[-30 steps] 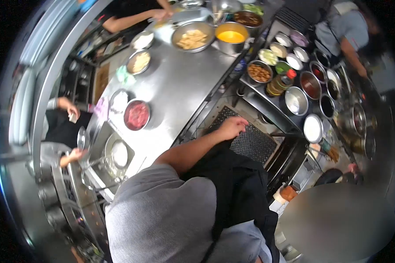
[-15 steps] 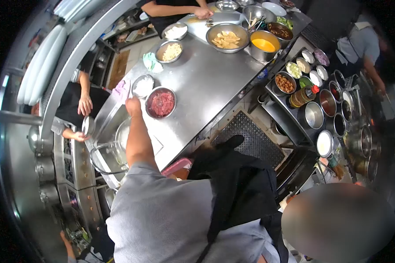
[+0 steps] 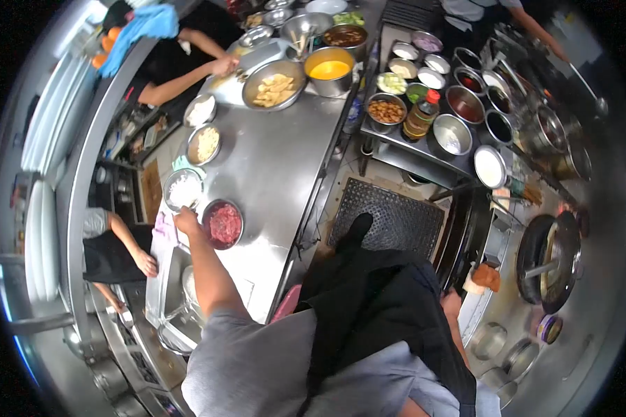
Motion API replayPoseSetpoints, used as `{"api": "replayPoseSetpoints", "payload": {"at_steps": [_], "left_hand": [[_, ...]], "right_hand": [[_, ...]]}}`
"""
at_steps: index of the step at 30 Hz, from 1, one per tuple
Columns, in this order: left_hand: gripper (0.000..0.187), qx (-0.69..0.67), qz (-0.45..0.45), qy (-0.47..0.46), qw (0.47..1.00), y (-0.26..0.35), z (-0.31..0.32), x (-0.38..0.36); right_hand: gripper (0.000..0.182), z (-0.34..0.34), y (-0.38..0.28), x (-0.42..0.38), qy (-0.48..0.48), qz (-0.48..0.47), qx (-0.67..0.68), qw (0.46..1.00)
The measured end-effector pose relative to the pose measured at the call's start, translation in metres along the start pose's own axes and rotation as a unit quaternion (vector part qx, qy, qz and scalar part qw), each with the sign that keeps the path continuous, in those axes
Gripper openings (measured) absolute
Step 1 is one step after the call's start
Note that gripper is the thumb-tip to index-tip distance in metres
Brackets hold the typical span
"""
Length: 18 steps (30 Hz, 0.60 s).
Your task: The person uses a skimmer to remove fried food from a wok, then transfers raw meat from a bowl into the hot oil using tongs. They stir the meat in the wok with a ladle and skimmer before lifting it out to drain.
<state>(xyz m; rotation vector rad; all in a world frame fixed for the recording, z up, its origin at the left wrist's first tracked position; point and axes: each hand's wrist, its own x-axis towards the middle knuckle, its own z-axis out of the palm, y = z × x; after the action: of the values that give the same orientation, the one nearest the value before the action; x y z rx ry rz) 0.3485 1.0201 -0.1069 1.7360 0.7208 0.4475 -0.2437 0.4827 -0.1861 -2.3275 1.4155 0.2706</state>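
My left hand [image 3: 186, 219] is closed at the near rim of a metal bowl [image 3: 200, 194] of white food. Beside it stands a metal bowl of raw red meat [image 3: 224, 225]. A pale green cloth [image 3: 181, 162] shows partly behind the white-food bowl, and a pink-purple cloth [image 3: 164, 228] lies to its left. My right hand [image 3: 451, 301] is low at my right side, by the metal front edge of the stove counter [image 3: 474, 306]; its fingers are mostly hidden.
Bowls of yellow pieces [image 3: 207, 144] and tan pieces [image 3: 274, 90] stand farther along the steel table [image 3: 271, 167]. A sauce bottle [image 3: 422, 117] stands among ingredient bowls on the right. Woks [image 3: 535, 264] sit on the stove. A co-worker's hand [image 3: 224, 66] is at the table's far end.
My view has turned right, bringing my right hand into sight. My left hand and the white-food bowl have shifted away from the meat bowl, toward the green cloth.
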Motion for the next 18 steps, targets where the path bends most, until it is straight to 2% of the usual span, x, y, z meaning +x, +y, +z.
{"api": "replayPoseSetpoints", "payload": {"at_steps": [1, 2, 4, 6, 7, 8, 10, 12, 14, 16, 17, 18], "left_hand": [[0.018, -0.033, 0.066, -0.031, 0.997, 0.009, 0.014, -0.024], [0.017, -0.067, 0.130, -0.067, 0.987, 0.018, 0.030, -0.052], [0.015, 0.024, 0.127, -0.179, 0.975, 0.058, 0.065, -0.134], [0.010, 0.024, 0.111, -0.317, 0.941, 0.056, 0.112, -0.204], [0.010, -0.007, 0.104, -0.422, 0.900, 0.050, 0.133, -0.243], [0.012, -0.037, 0.094, -0.516, 0.851, 0.047, 0.151, -0.283], [0.019, -0.004, 0.071, -0.656, 0.751, 0.063, 0.172, -0.378], [0.019, 0.078, 0.075, -0.750, 0.652, 0.080, 0.182, -0.459], [0.016, 0.106, 0.107, -0.830, 0.538, 0.070, 0.203, -0.513], [0.014, 0.116, 0.126, -0.876, 0.450, 0.067, 0.221, -0.556], [0.011, 0.119, 0.153, -0.904, 0.380, 0.060, 0.237, -0.571], [0.011, 0.118, 0.154, -0.916, 0.350, 0.062, 0.248, -0.591]], "right_hand": [[0.019, -0.016, -0.022, -0.004, 0.057, 0.032, 0.021, 0.998], [0.019, -0.031, -0.039, -0.005, 0.061, 0.040, 0.083, 0.994], [0.021, -0.036, -0.055, 0.000, 0.099, -0.038, 0.240, 0.965], [0.015, -0.055, -0.084, 0.004, 0.082, -0.063, 0.399, 0.911], [0.011, -0.070, -0.098, 0.006, -0.026, 0.001, 0.580, 0.814], [0.012, -0.076, -0.108, 0.012, -0.042, -0.015, 0.625, 0.779], [0.018, -0.097, -0.124, 0.021, -0.063, -0.018, 0.644, 0.763], [0.017, -0.125, -0.137, 0.018, -0.036, 0.007, 0.665, 0.746], [0.017, -0.134, -0.132, 0.021, -0.014, 0.026, 0.683, 0.730], [0.016, -0.121, -0.114, 0.018, 0.087, 0.087, 0.704, 0.700], [0.016, -0.116, -0.106, 0.017, 0.134, 0.125, 0.702, 0.688], [0.013, -0.119, -0.101, 0.011, 0.174, 0.151, 0.707, 0.668]]}}
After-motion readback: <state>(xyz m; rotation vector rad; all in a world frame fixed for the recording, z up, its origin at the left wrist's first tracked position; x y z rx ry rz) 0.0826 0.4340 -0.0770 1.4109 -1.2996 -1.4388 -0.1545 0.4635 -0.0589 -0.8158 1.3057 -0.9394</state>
